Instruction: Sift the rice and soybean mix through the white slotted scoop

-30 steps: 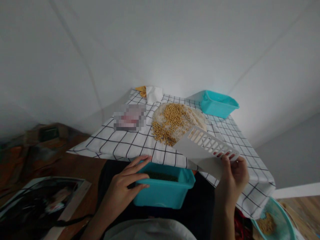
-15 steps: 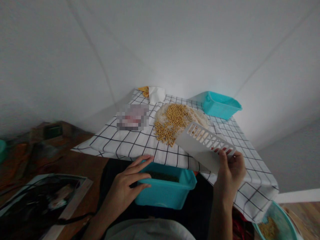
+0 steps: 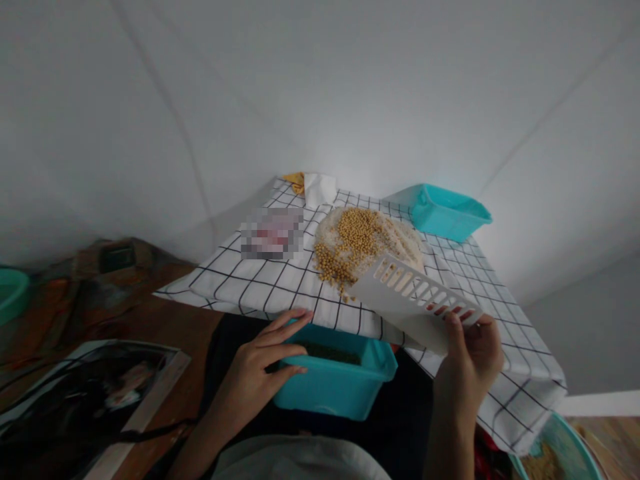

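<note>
My right hand point(image 3: 473, 353) grips the near right end of a white slotted plastic piece point(image 3: 400, 300), thumb on top and fingers through the slots. This piece is tilted, its far left end beside a pile of yellow soybeans point(image 3: 357, 230). The beans lie over a pale, grainy-looking mound point(image 3: 407, 243) on the checked cloth. Below the table edge, my left hand point(image 3: 265, 360) holds the left end of a turquoise bin point(image 3: 335, 387), its long fingers apart and thumb against the front wall. Small dark green contents point(image 3: 333, 353) fill part of the bin.
Another turquoise bin point(image 3: 450, 213) stands at the table's back right. White paper point(image 3: 320, 190) and a yellow item point(image 3: 296, 181) lie at the back; a blurred-out item point(image 3: 273, 233) is at left. A bucket point(image 3: 565, 440) with tan contents stands low right. The wall is close behind.
The view has shifted slightly, so the table appears farther right. The slotted piece has lowered a little at its far end. Both hands keep their hold.
</note>
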A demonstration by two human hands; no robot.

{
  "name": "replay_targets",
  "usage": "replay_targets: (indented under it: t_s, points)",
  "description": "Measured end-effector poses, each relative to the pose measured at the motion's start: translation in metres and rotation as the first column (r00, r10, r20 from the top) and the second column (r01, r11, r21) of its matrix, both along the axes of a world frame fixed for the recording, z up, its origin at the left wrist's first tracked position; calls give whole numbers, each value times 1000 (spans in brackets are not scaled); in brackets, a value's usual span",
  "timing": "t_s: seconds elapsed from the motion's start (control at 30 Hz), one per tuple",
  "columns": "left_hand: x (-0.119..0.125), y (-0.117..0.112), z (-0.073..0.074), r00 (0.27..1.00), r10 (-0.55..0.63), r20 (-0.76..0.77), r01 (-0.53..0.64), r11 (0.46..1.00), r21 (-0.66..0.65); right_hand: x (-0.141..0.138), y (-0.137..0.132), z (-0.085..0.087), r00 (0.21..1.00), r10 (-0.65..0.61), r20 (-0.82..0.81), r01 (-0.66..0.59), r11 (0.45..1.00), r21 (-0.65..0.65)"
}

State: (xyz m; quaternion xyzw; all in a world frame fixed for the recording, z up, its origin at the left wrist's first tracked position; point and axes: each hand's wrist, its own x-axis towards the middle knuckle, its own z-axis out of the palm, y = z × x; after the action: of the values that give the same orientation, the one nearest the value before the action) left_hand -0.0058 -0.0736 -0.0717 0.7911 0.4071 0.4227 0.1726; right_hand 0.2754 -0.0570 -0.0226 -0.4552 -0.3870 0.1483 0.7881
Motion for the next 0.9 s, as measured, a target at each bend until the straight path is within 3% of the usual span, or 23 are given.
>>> replay_targets:
  t_s: [0.6,0.9]
  points:
    - [0,-1,-2,1000,0,10,0,1000,3,-16,0,4,998,42,48,-41,999,-25]
    - [0,0,-1,1000,9,3,-9,1000,4,-19,-8,9,977,208,42,-202,974,-105]
